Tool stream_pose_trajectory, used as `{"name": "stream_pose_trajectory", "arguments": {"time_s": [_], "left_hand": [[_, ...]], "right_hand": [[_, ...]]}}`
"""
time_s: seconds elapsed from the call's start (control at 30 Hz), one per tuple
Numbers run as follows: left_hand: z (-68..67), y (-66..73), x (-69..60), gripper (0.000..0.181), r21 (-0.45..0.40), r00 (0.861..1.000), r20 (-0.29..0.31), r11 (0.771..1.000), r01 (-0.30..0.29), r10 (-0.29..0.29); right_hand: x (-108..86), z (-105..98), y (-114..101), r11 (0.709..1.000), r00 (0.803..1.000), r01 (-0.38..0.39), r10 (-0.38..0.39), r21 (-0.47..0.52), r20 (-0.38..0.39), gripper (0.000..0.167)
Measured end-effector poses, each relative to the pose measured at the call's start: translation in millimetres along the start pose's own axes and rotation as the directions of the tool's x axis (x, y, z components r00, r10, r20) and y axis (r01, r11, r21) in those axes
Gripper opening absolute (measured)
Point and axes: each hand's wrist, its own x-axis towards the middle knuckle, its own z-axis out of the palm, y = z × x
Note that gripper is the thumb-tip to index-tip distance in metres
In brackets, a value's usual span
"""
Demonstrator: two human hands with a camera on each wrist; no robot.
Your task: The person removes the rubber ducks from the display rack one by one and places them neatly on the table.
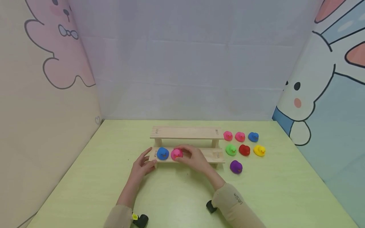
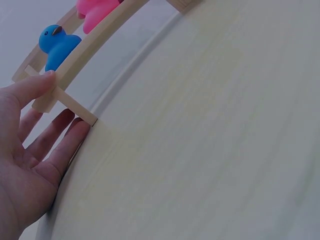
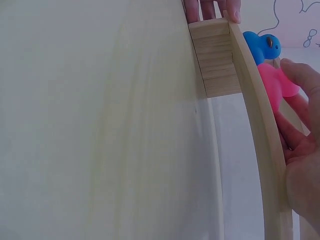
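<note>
A two-step wooden stand (image 1: 186,133) is on the table in the head view. On its lower step a blue rubber duck (image 1: 163,153) sits at the left, with a pink rubber duck (image 1: 176,154) just right of it. My right hand (image 1: 195,158) holds that pink duck between thumb and fingers; the duck (image 3: 272,85) is at the step's surface in the right wrist view. At the stand's left end, my left hand (image 1: 142,164) grips the lower step. Its thumb (image 2: 37,86) presses the front corner, and the other fingers are by the end and the leg.
Right of the stand are several rubber ducks: two pink ones (image 1: 240,136), a blue one (image 1: 253,136), a green one (image 1: 231,149), a red one (image 1: 244,150), a yellow one (image 1: 259,150) and a purple one (image 1: 236,167). Printed cloth walls (image 1: 185,63) surround the table (image 1: 176,196).
</note>
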Motion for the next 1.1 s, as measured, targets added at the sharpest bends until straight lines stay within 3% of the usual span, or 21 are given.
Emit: {"name": "stream_pose_trajectory", "arguments": {"time_s": [0.33, 0.57, 0.9, 1.1], "left_hand": [[0.4, 3.3, 0.7, 0.068, 0.001, 1.0, -0.002, 1.0, 0.002, -0.002], [0.2, -1.2, 1.4, 0.066, 0.006, 1.0, -0.008, 1.0, 0.014, -0.014], [0.5, -2.0, 1.9, 0.067, 0.019, 1.0, -0.013, 1.0, 0.001, -0.001], [0.6, -2.1, 3.1, 0.066, 0.025, 1.0, -0.009, 1.0, 0.017, -0.017]], "right_hand": [[1.6, -1, 1, 0.999, 0.999, 0.035, -0.035, 0.015, -0.001, 0.036], [-3.3, -5, -2, 1.0, 1.0, -0.025, 0.024, -0.003, -0.01, 0.037], [-24.0, -38, -13, 0.996, 0.999, -0.035, 0.034, -0.08, -0.019, 0.036], [-39.6, -65, -14, 0.994, 0.998, 0.014, -0.021, -0.106, -0.063, 0.039]]}}
